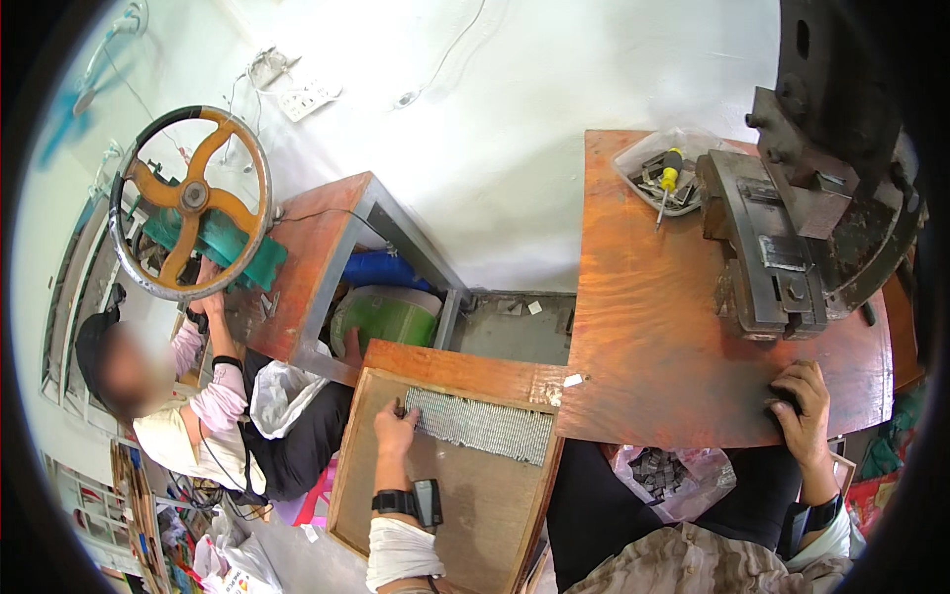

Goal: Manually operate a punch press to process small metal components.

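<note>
My left hand (396, 430) is over a shallow wooden tray (356, 480), at the left end of a long block of small silvery metal pieces (480, 426) lined up side by side. Its fingers are pinched together; a small dark spot shows at the fingertips, too small to name. My right hand (806, 406) rests on the near edge of the wooden worktable (653, 346), fingers bent and apart, with nothing visible held. A plastic bag of dark metal pieces (661, 473) sits in my lap between the two hands.
A heavy dark metal press (782, 247) stands on the worktable at right. Behind it, a clear plastic tub (683, 203) holds metal parts and a yellow-black screwdriver (671, 170). At left, a co-worker (213, 406) works at another bench with a large handwheel (193, 198).
</note>
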Tool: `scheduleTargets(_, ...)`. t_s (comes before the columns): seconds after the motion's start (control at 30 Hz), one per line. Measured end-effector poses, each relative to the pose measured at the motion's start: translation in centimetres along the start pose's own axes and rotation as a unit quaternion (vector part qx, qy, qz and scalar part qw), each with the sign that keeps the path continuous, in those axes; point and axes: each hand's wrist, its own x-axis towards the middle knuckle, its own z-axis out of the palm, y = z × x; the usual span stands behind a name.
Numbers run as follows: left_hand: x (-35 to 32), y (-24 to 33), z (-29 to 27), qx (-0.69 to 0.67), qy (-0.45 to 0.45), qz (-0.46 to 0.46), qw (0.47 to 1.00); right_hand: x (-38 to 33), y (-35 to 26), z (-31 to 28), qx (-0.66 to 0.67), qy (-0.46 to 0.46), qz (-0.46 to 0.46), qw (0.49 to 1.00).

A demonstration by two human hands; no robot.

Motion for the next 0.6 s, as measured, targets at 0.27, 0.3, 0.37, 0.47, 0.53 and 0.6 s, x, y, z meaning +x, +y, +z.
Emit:
scheduleTargets(0.27, 2.1, -1.4, -1.6, -0.114, -0.113, -0.017, 0.987, 0.1, 0.0, 0.1, -0.024, -0.006, -0.013, 1.000)
scheduleTargets(0.3, 2.2, -1.4, -1.6, -0.080, -0.118, -0.005, 0.990, 0.1, 0.0, 0.2, -0.025, -0.008, -0.012, 1.000)
scheduleTargets(0.37, 1.4, -0.7, -1.2, 0.013, -0.102, 0.038, 0.994, 0.0, 0.0, 0.2, -0.026, -0.008, -0.011, 1.000)
scheduleTargets(0.47, 1.6, -0.2, -1.3, 0.102, -0.077, 0.072, 0.989, -0.1, -0.1, 0.1, -0.036, -0.007, -0.016, 0.999)
scheduleTargets(0.53, 2.0, -0.8, -1.6, 0.100, -0.067, 0.065, 0.991, -0.2, -0.1, 0.1, -0.031, -0.003, -0.017, 0.999)
scheduleTargets(0.6, 2.0, -2.0, -1.2, 0.091, 0.000, 0.081, 0.993, 0.0, -0.2, 0.2, -0.027, -0.004, -0.019, 0.999)
